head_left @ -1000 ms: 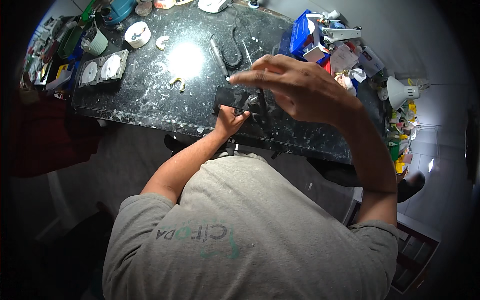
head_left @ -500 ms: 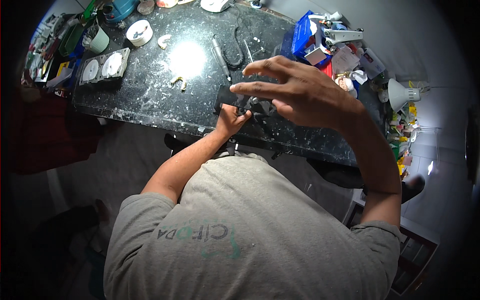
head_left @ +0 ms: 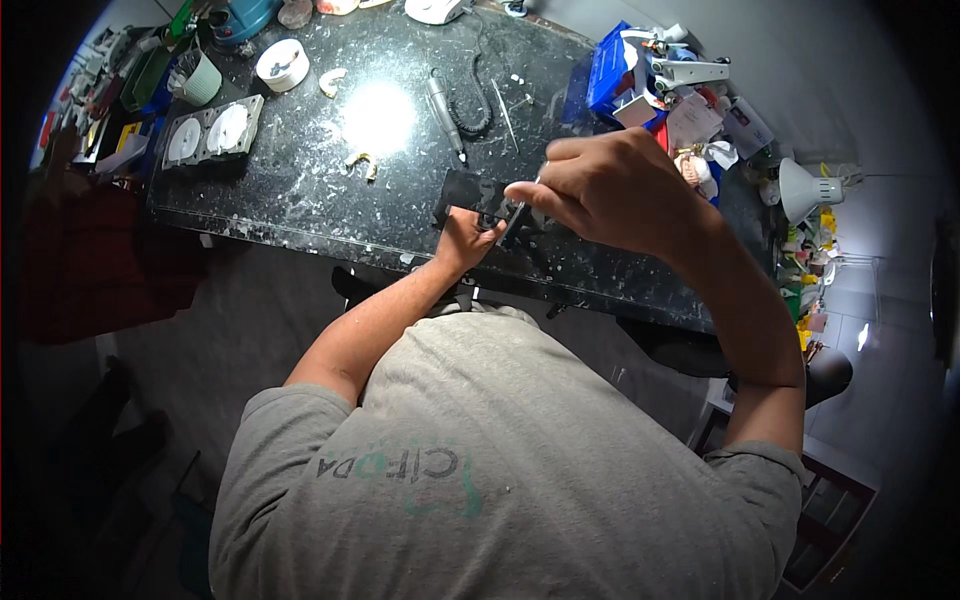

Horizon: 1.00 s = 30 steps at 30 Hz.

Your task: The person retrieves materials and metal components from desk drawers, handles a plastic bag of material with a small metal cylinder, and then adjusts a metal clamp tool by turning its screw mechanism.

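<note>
At the front of the dark bench, my left hand [head_left: 462,240] is closed against a dark block-like thing [head_left: 463,190], its fingers partly hidden behind it. Raised above the bench to its right is my right hand [head_left: 612,185], closed with the thumb toward the left. From its grip a thin shiny rod [head_left: 515,218] slants down to beside the left thumb. Whether the rod's lower end touches the dark thing cannot be made out. Farther off lie a grey rotary handpiece [head_left: 443,115] and a thin metal instrument [head_left: 505,115].
Two horseshoe-shaped dental pieces [head_left: 359,164], [head_left: 331,82], a two-part metal flask [head_left: 213,132] and a white bowl [head_left: 282,65] occupy the left side. A full blue bin [head_left: 606,75] and a white lamp [head_left: 803,190] stand right. The handpiece's coiled cord [head_left: 485,115] crosses the back.
My right hand has gone from spread fingers to a closed grip and turned a little to the right. The thin rod now shows below it. My left hand stays in place.
</note>
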Available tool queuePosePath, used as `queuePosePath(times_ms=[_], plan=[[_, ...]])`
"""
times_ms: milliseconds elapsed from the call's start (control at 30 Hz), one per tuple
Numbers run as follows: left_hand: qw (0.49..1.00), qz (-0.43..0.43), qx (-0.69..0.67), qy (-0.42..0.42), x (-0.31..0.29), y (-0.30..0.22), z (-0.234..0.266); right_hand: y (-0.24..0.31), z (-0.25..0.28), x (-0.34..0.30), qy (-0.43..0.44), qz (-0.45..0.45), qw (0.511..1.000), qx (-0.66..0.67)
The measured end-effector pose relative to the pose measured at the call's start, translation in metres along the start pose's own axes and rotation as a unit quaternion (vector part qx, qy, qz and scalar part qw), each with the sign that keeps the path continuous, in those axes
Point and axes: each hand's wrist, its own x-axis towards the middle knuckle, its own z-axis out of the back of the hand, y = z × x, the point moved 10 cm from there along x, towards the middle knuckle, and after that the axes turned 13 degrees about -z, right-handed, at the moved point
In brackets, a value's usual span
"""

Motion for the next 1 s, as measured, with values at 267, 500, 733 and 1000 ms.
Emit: queuePosePath(times_ms=[267, 500, 733, 1000], plan=[[0.996, -0.065, 0.047, -0.05, 0.009, -0.019, 0.005, 0.005, 0.016, -0.008, -0.224, 0.101, 0.967, -0.067], [0.998, -0.042, 0.039, -0.021, 0.003, -0.009, 0.004, -0.001, 0.037, -0.016, -0.256, 0.109, 0.957, 0.085], [0.995, -0.068, 0.063, -0.032, 0.003, -0.014, 0.007, 0.022, 0.021, -0.008, -0.254, 0.172, 0.951, -0.043], [0.992, -0.096, 0.044, -0.072, -0.002, -0.022, 0.012, 0.004, 0.045, -0.01, -0.268, 0.103, 0.958, 0.004]])
